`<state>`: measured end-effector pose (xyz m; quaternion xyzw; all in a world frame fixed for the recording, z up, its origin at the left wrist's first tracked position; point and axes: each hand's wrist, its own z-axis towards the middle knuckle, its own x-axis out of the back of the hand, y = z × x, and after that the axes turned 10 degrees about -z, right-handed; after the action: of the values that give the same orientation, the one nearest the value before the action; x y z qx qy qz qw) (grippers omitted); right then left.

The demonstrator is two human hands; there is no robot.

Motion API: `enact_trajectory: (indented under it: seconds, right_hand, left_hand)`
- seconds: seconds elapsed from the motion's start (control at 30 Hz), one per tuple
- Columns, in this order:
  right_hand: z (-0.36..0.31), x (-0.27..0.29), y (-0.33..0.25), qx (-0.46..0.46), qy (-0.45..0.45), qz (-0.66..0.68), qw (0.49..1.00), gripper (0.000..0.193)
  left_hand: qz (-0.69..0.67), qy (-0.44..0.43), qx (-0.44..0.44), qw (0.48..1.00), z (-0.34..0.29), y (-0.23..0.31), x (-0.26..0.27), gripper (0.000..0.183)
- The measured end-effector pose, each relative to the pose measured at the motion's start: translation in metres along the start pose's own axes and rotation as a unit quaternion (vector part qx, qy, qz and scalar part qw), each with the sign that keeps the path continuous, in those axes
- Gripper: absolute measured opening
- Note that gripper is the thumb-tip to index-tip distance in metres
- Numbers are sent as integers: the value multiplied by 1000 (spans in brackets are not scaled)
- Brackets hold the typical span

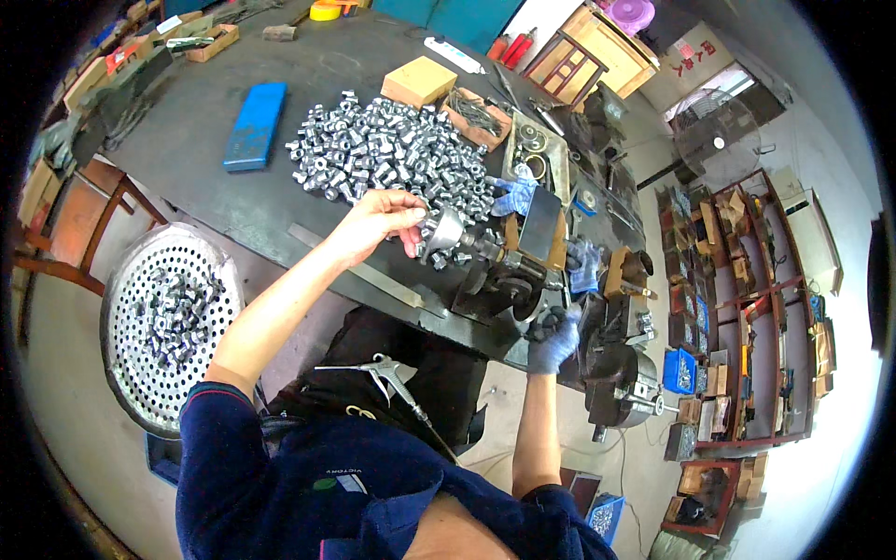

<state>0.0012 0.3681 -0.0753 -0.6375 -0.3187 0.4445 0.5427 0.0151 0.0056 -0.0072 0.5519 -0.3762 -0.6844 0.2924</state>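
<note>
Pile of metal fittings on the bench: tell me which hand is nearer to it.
Left. The left hand is at the near edge of the pile of metal fittings; the gloved right hand is farther off, to the right and closer to the body, beyond the dark metal fixture.

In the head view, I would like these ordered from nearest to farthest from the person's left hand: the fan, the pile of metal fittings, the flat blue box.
From the left hand:
1. Pile of metal fittings: just beyond it, on the bench.
2. Flat blue box: left of the pile.
3. Fan: far right, beyond the bench.
</note>
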Motion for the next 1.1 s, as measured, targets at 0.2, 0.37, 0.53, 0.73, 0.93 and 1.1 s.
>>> enact_trajectory:
  seconds: [0.2, 0.37, 0.53, 0.73, 0.93, 1.1]
  right_hand:
    - [66, -58, -18, 144, -5, -89, 986, 24]
    - [48, -63, -74, 124, -31, 28, 991, 27]
    - [-25, -38, -88, 126, -36, 52, 990, 32]
    - [-15, -2, -9, -13, -10, 3, 1000, 26]
    - [45, -13, 30, -6, -51, 107, 993, 23]
    - [33, -17, 32, 11, -51, 43, 998, 27]
  left_hand:
    - [89, 53, -7, 995, -25, 15, 12, 28]
    - [210, 231, -8, 950, -121, 47, 65, 28]
    - [331, 386, 25, 861, -240, 71, 124, 23]
    - [726, 371, 48, 577, -236, 76, 112, 20]
    - [640, 120, -112, 751, -64, 2, 49, 18]
    - [664, 84, -54, 741, 11, -52, 53, 20]
